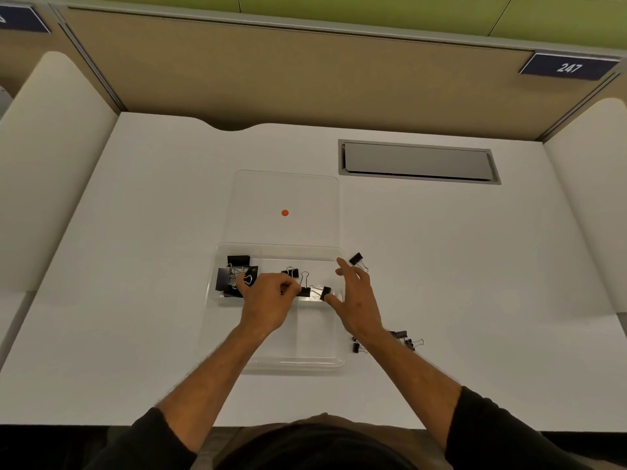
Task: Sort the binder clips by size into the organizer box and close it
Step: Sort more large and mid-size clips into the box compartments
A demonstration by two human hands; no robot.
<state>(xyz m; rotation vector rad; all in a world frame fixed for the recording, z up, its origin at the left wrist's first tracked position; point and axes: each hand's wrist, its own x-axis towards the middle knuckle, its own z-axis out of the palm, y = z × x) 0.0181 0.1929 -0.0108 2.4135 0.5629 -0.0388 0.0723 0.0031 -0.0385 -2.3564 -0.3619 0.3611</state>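
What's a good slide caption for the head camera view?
Both hands sorting black binder clips into a clear organizer box, lid open.

I am reaching both bare forearms forward, dark sleeves pushed up near the elbows. My left hand (269, 301) is lying palm down, fingers curled inward into a loose pinch at the fingertips. My right hand (356, 298) is spreading wide, palm down, index finger stretching ahead, thumb angling left, wrist bending slightly inward toward the other hand.
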